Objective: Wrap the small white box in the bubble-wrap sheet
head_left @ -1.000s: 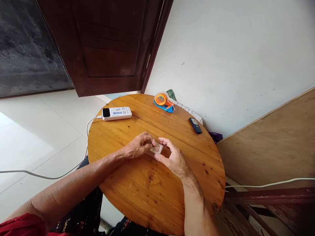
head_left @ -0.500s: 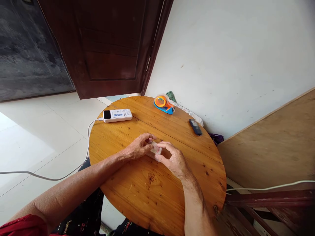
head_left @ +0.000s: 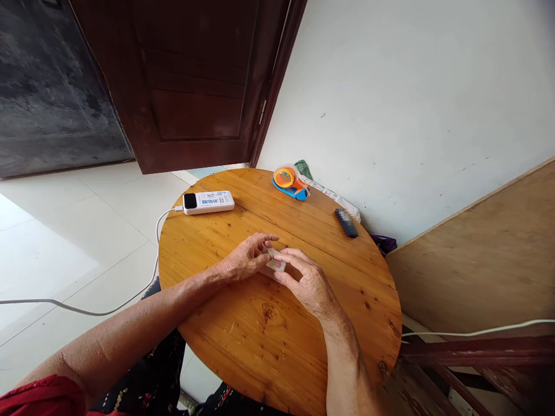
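A small pale box [head_left: 276,265] with pinkish-red marks on top lies low over the middle of the table, between my hands. My left hand [head_left: 250,257] is closed on its left end, the thumb on the top and the index finger reaching past the far side. From the right, my right hand [head_left: 307,280] grips the other end, thumb on the near side and fingers over the top and far side. Much of the box is covered by my fingers, and its exact kind cannot be made out.
The round wooden table [head_left: 269,352] carries a white power bank [head_left: 208,202] with a cable [head_left: 156,254] running off to the left. An orange and blue tape dispenser [head_left: 290,182] stands at the far edge. A dark, pixelated object [head_left: 346,223] lies at the right, near the wall.
My left index finger has straightened a little over the box, and my right fingers have shifted slightly on its top. The whole view has moved a touch; the box stays in place.
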Available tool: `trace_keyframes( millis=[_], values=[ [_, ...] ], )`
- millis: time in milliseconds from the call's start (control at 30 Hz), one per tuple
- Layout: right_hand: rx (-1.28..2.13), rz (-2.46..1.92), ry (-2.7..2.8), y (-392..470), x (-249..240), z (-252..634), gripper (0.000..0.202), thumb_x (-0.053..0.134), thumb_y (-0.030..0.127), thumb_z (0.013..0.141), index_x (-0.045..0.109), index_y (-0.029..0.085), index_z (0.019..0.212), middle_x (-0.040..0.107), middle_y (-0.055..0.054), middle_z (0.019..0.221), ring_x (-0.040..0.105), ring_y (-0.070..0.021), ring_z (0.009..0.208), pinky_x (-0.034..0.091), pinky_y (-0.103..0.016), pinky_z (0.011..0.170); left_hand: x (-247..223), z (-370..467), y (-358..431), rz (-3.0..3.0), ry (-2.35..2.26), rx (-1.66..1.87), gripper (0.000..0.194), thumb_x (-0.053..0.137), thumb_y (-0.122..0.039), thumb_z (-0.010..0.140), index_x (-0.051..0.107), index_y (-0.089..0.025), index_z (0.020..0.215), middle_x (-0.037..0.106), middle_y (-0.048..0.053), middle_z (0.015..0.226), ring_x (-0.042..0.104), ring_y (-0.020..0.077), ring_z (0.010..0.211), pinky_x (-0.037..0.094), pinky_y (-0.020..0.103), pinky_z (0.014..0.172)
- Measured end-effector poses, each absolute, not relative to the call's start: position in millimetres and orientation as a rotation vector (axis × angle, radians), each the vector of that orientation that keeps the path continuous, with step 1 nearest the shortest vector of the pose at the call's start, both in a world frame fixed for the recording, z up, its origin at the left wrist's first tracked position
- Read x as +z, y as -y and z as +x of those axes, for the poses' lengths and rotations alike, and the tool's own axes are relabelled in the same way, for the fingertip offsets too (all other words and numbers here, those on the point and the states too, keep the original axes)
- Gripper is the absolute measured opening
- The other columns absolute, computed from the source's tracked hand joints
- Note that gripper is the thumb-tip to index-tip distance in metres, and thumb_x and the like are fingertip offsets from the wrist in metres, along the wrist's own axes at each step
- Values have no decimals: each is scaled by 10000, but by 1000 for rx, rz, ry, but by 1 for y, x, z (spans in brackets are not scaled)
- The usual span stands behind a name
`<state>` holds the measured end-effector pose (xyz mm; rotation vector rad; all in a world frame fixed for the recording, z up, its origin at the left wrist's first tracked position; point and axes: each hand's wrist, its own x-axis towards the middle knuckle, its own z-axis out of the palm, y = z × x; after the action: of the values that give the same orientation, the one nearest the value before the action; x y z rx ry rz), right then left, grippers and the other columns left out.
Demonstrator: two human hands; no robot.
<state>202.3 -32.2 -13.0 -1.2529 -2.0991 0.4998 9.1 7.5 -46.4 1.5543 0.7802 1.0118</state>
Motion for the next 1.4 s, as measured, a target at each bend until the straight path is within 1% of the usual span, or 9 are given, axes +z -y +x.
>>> trace_keyframes(
  millis=[400, 533, 667, 833, 933, 1033, 1167, 1300, 1400],
  values=[
    [570, -1266, 2067, 34, -12, 201, 235, 646, 208, 800, 670, 267, 1026, 614, -68, 1201, 599, -231, 1160, 455, -387, 1035, -45, 9, -7, 1560, -820, 990, 432, 587, -142, 812, 583, -176, 1243, 532, 25, 1017, 478, 81, 713, 460, 230, 702],
    [568, -1268, 2065, 34, -8, 203, 219, 681, 256, 780, 664, 255, 998, 587, -91, 1284, 572, -263, 1211, 430, -433, 1059, -45, 7, -7, 1516, -815, 974, 478, 610, -179, 784, 568, -181, 1259, 534, 34, 1047, 518, 97, 748, 466, 249, 714],
    [605, -1256, 2008, 34, -2, 210, 275, 682, 297, 788, 616, 242, 1050, 593, -111, 1310, 545, -277, 1258, 401, -467, 1087, -43, 5, -9, 1445, -820, 951, 520, 645, -243, 763, 565, -184, 1273, 553, 49, 1079, 551, 124, 791, 480, 275, 733],
    [632, -1265, 2005, 34, -1, 216, 253, 654, 267, 799, 612, 239, 1047, 597, -107, 1331, 542, -273, 1274, 393, -467, 1096, -42, 5, -13, 1338, -967, 1007, 493, 620, -210, 744, 594, -151, 1233, 584, 87, 1138, 576, 167, 892, 500, 288, 755],
    [612, -1265, 2005, 35, -1, 215, 223, 643, 243, 800, 628, 243, 1022, 609, -99, 1311, 548, -268, 1269, 396, -457, 1097, -42, 4, -14, 1311, -1035, 999, 493, 601, -192, 739, 597, -125, 1227, 597, 111, 1169, 605, 197, 936, 517, 322, 801],
    [568, -1256, 2014, 35, -2, 209, 191, 630, 214, 800, 648, 251, 987, 626, -85, 1272, 575, -260, 1229, 425, -438, 1075, -42, 1, -13, 1415, -1068, 952, 546, 603, -221, 762, 561, -133, 1299, 584, 142, 1249, 610, 247, 1034, 517, 392, 879],
    [479, -1236, 2025, 35, -8, 199, 119, 600, 209, 838, 669, 257, 922, 649, -75, 1219, 608, -251, 1166, 459, -422, 1028, -41, -1, -9, 1684, -1034, 866, 627, 628, -275, 780, 493, -197, 1388, 637, 96, 1215, 552, 280, 1162, 418, 488, 1043],
    [369, -1232, 1950, 33, -14, 191, 141, 521, 272, 929, 623, 252, 834, 675, -89, 1168, 617, -250, 1135, 457, -423, 1003, -42, 3, -7, 1714, -962, 822, 703, 620, -248, 754, 431, -186, 1429, 643, 80, 1154, 596, 241, 1006, 479, 427, 942],
    [387, -1228, 1843, 34, -11, 194, 151, 480, 294, 955, 583, 250, 855, 674, -92, 1174, 617, -241, 1139, 457, -410, 1004, -42, 5, -5, 1695, -928, 828, 763, 607, -203, 728, 385, -162, 1457, 640, 58, 1047, 592, 203, 895, 503, 358, 838]
  ],
)
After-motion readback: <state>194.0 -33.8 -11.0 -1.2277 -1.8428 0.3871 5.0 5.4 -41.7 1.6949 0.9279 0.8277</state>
